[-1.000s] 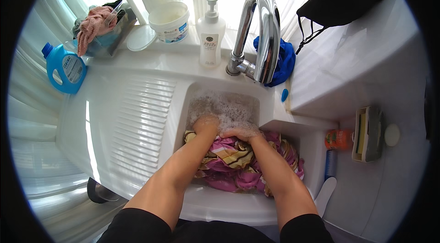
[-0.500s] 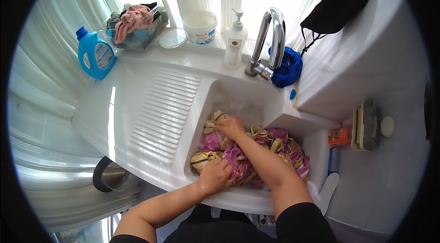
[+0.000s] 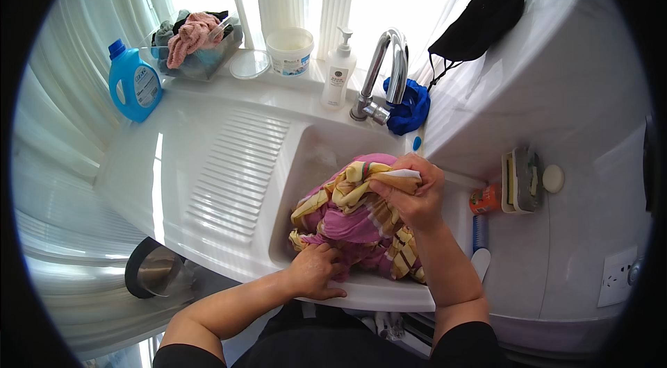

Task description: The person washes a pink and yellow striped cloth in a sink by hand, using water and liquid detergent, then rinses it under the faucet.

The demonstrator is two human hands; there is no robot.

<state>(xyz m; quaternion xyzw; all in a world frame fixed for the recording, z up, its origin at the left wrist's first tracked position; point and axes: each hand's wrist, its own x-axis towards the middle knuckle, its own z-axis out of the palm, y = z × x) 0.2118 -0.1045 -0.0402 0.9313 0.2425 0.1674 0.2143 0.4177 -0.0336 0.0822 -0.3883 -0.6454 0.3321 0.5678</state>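
Note:
A wet bundle of pink cloth (image 3: 351, 223) with yellow, striped parts lies in the white sink (image 3: 281, 229), one end raised. My right hand (image 3: 419, 191) is closed around that raised end, above the sink's right side. A folded edge of the fabric sticks out past its thumb. At the front left of the bundle my left hand (image 3: 318, 272) rests on the fabric by the sink's front rim. Its thumb is stretched apart from its bent fingers, and the fingertips are partly hidden against the cloth. Some water shows at the back of the basin.
A ribbed washboard (image 3: 240, 177) is left of the basin. Behind stand a chrome faucet (image 3: 397, 66), pump bottle (image 3: 339, 73), white tub (image 3: 289, 54), clear bin of clothes (image 3: 198, 45) and blue jug (image 3: 136, 85). A soap holder (image 3: 521, 180) and brush (image 3: 480, 232) are at right.
My right hand has lifted part of the cloth from the basin, up and to the right. My left hand has shifted slightly left, its thumb now apart. The whole view has shifted a little.

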